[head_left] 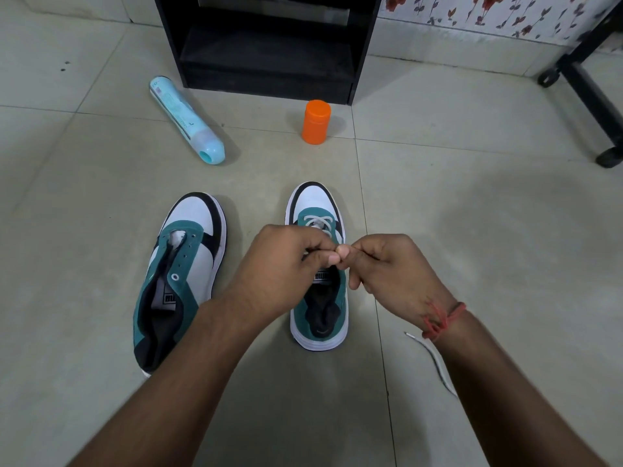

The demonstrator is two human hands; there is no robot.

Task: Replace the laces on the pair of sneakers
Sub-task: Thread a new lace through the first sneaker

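Note:
Two teal, white and black sneakers stand on the tiled floor. The left sneaker (182, 274) has bare eyelets and an open tongue. The right sneaker (318, 264) has a white lace (317, 221) crossed through its front eyelets. My left hand (283, 267) and my right hand (387, 267) meet above the right sneaker's middle, fingertips pinched together on the lace, which is mostly hidden between them. A loose white lace (435, 362) lies on the floor under my right forearm.
A light blue cylindrical bottle (187, 119) lies on the floor beyond the left sneaker. An orange capped container (316, 122) stands beyond the right sneaker. A black shelf unit (266, 45) sits at the back, and a black frame on wheels (593, 96) at the right.

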